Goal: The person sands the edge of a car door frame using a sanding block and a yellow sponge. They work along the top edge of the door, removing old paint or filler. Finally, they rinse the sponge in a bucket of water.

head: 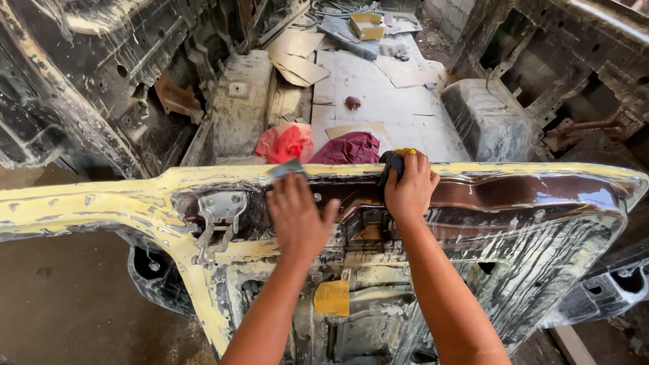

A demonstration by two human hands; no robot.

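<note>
OK, looking down on a stripped car panel (514, 223), prob. a door or tailgate, lying flat w/ its inner side up, yellow filler smeared along the top edge and bare scuffed metal below. Left hand (297, 216) is flat on the panel near the top rim, fingers together and pressed down over a small grey sheet (287, 168), looks like sandpaper, only its corner poking out past the fingertips. Flat palm like that spreads the pressure evenly, which makes sense for rubbing a surface. Right hand (409, 189) sits just beside it on the rim, curled round a dark cloth (391, 164) w/ a bit of something yellow (405, 151) at the knuckles; can't tell what that is. Grip hooks over the edge, so it seems to steady the panel as much as hold the rag.

Metal hinge bracket (220, 220) bolted left of the left hand, well apart from the work spot. Yellow tag (332, 298) lower down between the forearms. Behind the panel: gutted vehicle floor (378, 88), a red rag (284, 143) and a maroon rag (348, 149) bunched together just past the rim, cardboard scraps (297, 57), small open box (367, 26) far back.
</note>
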